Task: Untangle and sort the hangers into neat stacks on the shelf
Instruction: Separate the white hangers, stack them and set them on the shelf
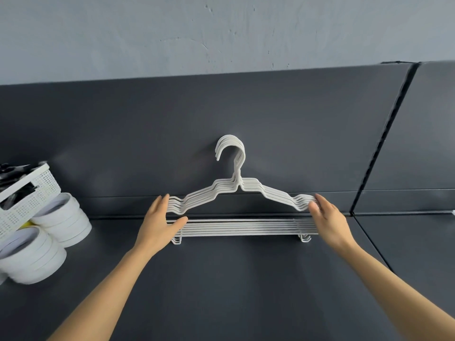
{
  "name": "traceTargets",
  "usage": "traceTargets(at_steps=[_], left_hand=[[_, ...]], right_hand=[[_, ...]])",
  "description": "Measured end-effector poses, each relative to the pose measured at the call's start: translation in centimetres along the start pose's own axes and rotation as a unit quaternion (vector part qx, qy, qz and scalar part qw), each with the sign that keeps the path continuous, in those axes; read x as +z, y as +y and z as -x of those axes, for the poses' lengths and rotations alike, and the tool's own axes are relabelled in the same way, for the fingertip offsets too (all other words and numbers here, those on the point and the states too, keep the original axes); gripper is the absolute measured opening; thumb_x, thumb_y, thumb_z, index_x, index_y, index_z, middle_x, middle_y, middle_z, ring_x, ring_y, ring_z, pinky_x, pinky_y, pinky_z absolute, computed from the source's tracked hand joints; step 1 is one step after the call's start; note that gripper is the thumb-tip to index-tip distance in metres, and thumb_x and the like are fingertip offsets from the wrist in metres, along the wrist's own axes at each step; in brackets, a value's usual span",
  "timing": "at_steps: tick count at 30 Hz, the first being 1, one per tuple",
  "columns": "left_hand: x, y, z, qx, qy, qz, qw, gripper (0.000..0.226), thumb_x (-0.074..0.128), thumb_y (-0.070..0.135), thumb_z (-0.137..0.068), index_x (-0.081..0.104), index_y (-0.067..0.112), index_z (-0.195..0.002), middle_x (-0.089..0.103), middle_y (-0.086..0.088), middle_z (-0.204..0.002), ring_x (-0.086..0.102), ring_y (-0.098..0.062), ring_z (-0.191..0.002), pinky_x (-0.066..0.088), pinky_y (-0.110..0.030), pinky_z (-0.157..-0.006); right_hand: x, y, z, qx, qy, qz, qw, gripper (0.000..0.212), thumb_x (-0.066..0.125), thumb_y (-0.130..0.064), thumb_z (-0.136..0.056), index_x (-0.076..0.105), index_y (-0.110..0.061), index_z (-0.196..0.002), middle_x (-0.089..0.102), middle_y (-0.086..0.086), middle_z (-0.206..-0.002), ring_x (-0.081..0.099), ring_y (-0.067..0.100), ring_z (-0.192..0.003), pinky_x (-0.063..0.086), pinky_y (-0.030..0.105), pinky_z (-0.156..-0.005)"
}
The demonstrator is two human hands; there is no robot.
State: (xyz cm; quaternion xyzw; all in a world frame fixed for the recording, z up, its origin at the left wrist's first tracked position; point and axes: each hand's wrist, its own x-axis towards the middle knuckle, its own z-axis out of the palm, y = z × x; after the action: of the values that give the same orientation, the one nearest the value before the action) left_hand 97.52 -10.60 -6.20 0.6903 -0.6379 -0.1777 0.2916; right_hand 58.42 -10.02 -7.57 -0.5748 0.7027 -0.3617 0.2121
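1. A stack of white hangers lay flat on the dark shelf. Their bottom bars lined up closely, one over the other, and their hooks pointed away from the person.
2. The hooks nested together at the far middle of the stack and lay against the dark back panel that rose behind it.
3. The left hand was at the left end of the stack. Its fingers were straight and set flat against the hangers' left shoulder tips. Its thumb spread out and rested on the left end of the bottom bars. It was released, not grasping anything.
4. The right hand was at the right end of the stack. Its fingers were straight and pressed against the right shoulder tips. It too was released, not curled round the hangers. Its fingertips were slightly blurred.
5. The stack therefore sat between the two hands, touched by both at its outer ends. Both forearms reached in from the near side of it.
6. Small hooks under the bottom bars showed on the near side of the stack, one group just beside each hand.
7. Well to the left of the stack stood rolls of white tape, piled in two columns on the shelf.
8. A white perforated basket sat touching the tape rolls, on their side away from the stack. It held dark items too unclear to name.
9. To the right of the stack, a slotted upright strip divided the back panel.
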Motion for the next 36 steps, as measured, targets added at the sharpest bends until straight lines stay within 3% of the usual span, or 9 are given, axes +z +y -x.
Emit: traceTargets(at_steps=[8, 13, 17, 24, 31, 36], left_hand=[[0.0, -0.4, -0.2, -0.004, 0.004, -0.017, 1.0, 0.079, 0.062, 0.036, -0.088, 0.016, 0.026, -0.152, 0.011, 0.008, -0.159, 0.015, -0.011, -0.145, 0.023, -0.036, -0.115], [0.1, -0.1, -0.2, 0.013, 0.019, -0.054, 0.998, 0.085, 0.064, 0.036, -0.086, 0.013, 0.021, -0.152, 0.007, 0.0, -0.16, 0.006, -0.016, -0.147, 0.012, -0.041, -0.119], [0.2, 1.4, 0.2, 0.091, 0.046, -0.109, 0.989, 0.087, 0.065, 0.036, -0.085, 0.011, 0.019, -0.152, 0.003, -0.003, -0.161, -0.004, -0.017, -0.148, 0.003, -0.039, -0.12], [0.9, 5.1, 1.8, 0.257, 0.087, -0.159, 0.949, 0.086, 0.066, 0.036, -0.083, 0.018, 0.015, -0.151, 0.012, -0.009, -0.159, 0.005, -0.024, -0.147, 0.008, -0.036, -0.118], [4.3, 8.5, 3.6, 0.398, 0.005, -0.106, 0.911, 0.081, 0.069, 0.031, -0.082, 0.025, 0.014, -0.147, 0.025, -0.007, -0.155, 0.014, -0.02, -0.146, 0.02, -0.035, -0.116], [7.6, 12.9, 4.8, 0.435, -0.048, -0.093, 0.894, 0.074, 0.058, 0.049, -0.082, 0.034, 0.013, -0.143, 0.035, -0.007, -0.15, 0.025, -0.02, -0.142, 0.019, -0.029, -0.115]], right_hand=[[0.4, -0.4, -0.3, 0.027, -0.007, -0.028, 0.999, 0.056, 0.031, -0.052, -0.091, 0.04, -0.017, -0.134, 0.049, 0.006, -0.134, 0.037, 0.02, -0.127, 0.034, 0.04, -0.102], [0.5, -1.0, 0.2, 0.022, 0.01, -0.048, 0.999, 0.057, 0.036, -0.044, -0.097, 0.029, -0.016, -0.146, 0.035, 0.004, -0.149, 0.032, 0.017, -0.136, 0.025, 0.033, -0.11], [0.8, -2.1, 0.7, -0.008, 0.063, -0.014, 0.998, 0.06, 0.039, -0.04, -0.097, 0.022, -0.013, -0.148, 0.025, 0.009, -0.154, 0.017, 0.02, -0.143, 0.015, 0.038, -0.117], [1.4, -3.7, 2.7, -0.079, 0.091, 0.085, 0.989, 0.064, 0.04, -0.043, -0.095, 0.017, -0.015, -0.148, 0.017, 0.009, -0.156, 0.004, 0.024, -0.145, 0.011, 0.047, -0.117], [0.4, -2.4, 6.3, -0.083, 0.068, 0.131, 0.985, 0.065, 0.039, -0.044, -0.096, 0.014, -0.019, -0.149, 0.016, 0.002, -0.157, 0.002, 0.021, -0.146, 0.01, 0.043, -0.118], [-4.0, -0.4, 8.9, -0.052, 0.075, 0.141, 0.986, 0.06, 0.042, -0.043, -0.096, 0.024, -0.017, -0.147, 0.018, 0.003, -0.156, 0.01, 0.018, -0.145, 0.016, 0.032, -0.115]])
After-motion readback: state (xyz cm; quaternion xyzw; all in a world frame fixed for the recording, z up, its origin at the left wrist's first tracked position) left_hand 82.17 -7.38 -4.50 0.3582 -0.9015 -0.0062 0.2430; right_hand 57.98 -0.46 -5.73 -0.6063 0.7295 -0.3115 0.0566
